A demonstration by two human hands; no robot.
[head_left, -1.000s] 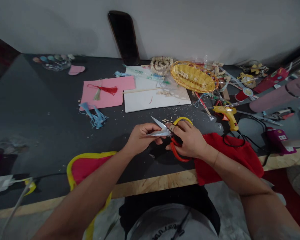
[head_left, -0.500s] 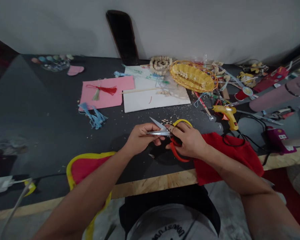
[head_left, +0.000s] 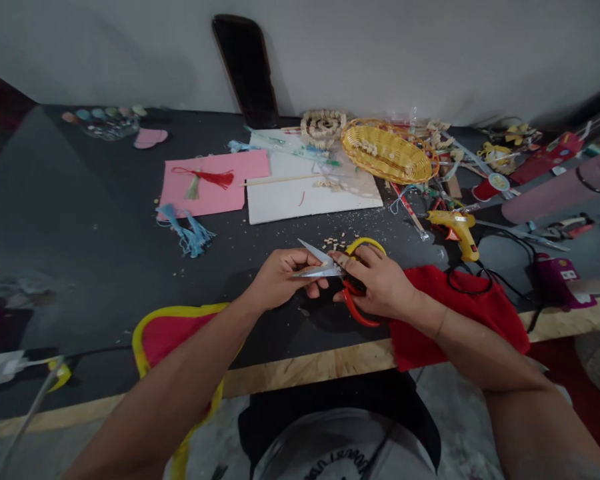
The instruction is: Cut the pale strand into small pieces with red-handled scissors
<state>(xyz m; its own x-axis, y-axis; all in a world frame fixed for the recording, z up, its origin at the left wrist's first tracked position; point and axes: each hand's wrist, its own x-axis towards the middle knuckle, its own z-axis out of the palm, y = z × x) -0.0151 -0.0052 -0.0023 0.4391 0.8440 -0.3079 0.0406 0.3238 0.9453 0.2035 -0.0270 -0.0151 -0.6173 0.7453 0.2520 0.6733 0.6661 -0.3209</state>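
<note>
Scissors (head_left: 356,300) with one yellow and one red handle loop are in my right hand (head_left: 377,277), their blades parted and pointing left. My left hand (head_left: 285,275) is closed at the blades, its fingers pinched around something too small to make out. Small cut beige bits (head_left: 334,243) lie on the dark table just beyond the blades. A white board (head_left: 280,202) lies farther back, with a thin wooden stick (head_left: 285,179) and small beige pieces on it.
Left of the board, pink foam (head_left: 210,200) bears a red tassel (head_left: 219,179), with blue tassels (head_left: 193,240) near it. Behind are a wicker basket (head_left: 390,157) and a leaning phone (head_left: 247,73). To the right lie a yellow glue gun (head_left: 457,231) and red cloth (head_left: 470,320).
The scissors have turned slightly in my right hand, and the blades are parted a little wider. My left hand stays nearly in place.
</note>
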